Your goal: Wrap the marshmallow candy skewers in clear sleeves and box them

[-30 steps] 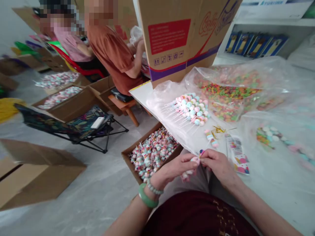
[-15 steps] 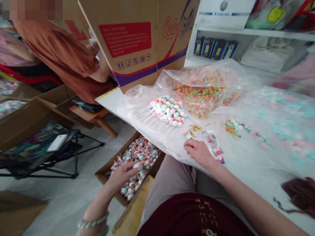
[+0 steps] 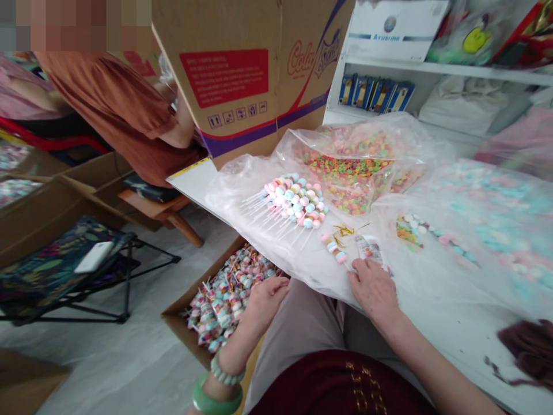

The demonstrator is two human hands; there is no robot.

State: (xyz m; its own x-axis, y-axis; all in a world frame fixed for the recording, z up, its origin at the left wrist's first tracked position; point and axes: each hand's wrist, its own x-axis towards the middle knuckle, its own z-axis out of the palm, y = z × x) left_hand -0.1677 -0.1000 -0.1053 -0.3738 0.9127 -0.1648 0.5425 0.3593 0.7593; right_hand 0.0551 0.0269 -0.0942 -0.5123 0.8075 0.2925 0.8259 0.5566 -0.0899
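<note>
My left hand (image 3: 265,305) hangs over the corner of a cardboard box (image 3: 185,314) packed with wrapped marshmallow lollipops (image 3: 220,302), and it holds nothing. My right hand (image 3: 374,288) rests on the plastic sheet (image 3: 242,196), with its fingertips against a printed wrapper sleeve (image 3: 369,249). Just left of those fingers lies a single marshmallow skewer (image 3: 332,248), with gold twist ties (image 3: 343,230) above it. Further back is a heap of unwrapped marshmallow skewers (image 3: 291,202), their white sticks pointing left.
A plastic bag of colourful candy pieces (image 3: 345,167) and a large bag of pastel marshmallows (image 3: 488,213) lie on the table. An upright carton (image 3: 254,75) stands behind. A co-worker in a rust-coloured top (image 3: 112,109) sits at left, beside a folding chair (image 3: 64,265).
The wrapped skewer held in both hands a second ago is gone from them. My left hand has come back from over the box to its edge. My right hand has slid nearer me.
</note>
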